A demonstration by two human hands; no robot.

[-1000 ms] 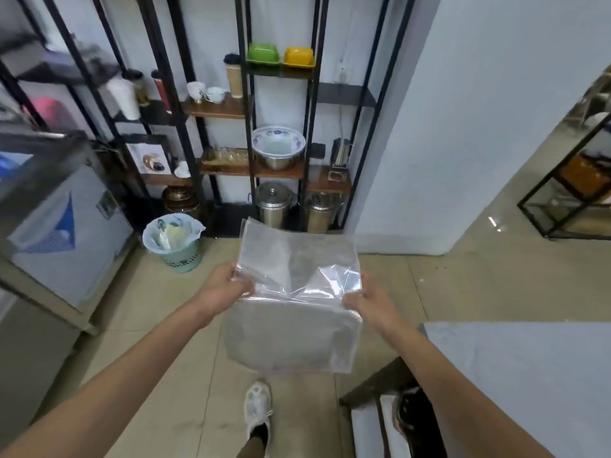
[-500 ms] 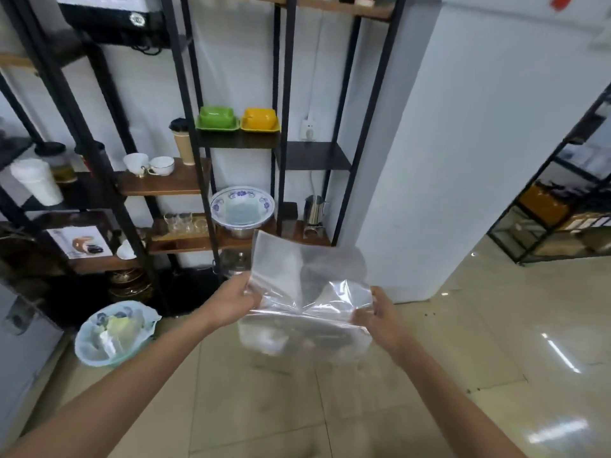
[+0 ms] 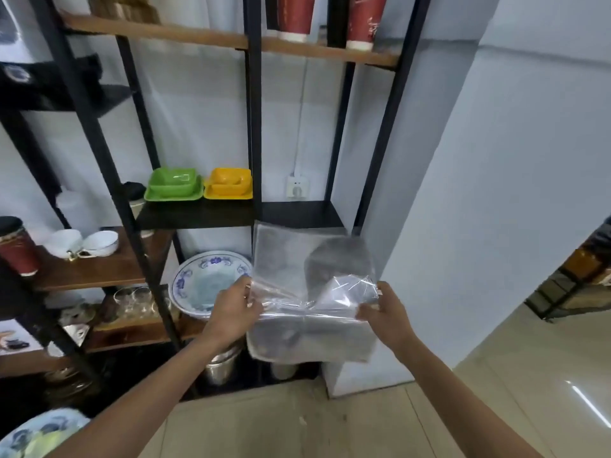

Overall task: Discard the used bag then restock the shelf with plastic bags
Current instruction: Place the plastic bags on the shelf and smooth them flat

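Observation:
A stack of clear plastic bags [image 3: 307,269] hangs between both hands, folded over at the middle. My left hand [image 3: 233,310] grips its left edge and my right hand [image 3: 385,314] grips its right edge. The stack is held in front of a black metal shelf unit [image 3: 254,127], just below a bare black shelf board [image 3: 299,214] at the unit's right side. The top edge of the bags overlaps the front of that board. A lined waste bin [image 3: 39,434] shows at the bottom left corner.
Green [image 3: 173,186] and yellow [image 3: 228,185] dishes sit left of the bare board. A blue-patterned bowl [image 3: 206,279] lies one shelf lower, steel pots [image 3: 221,365] below it. Red paper cups [image 3: 294,14] stand on the top wooden shelf. A white wall [image 3: 463,193] borders the right.
The view has come closer to the shelf and tilted up. Both hands have raised the bags from floor level toward the black shelf board.

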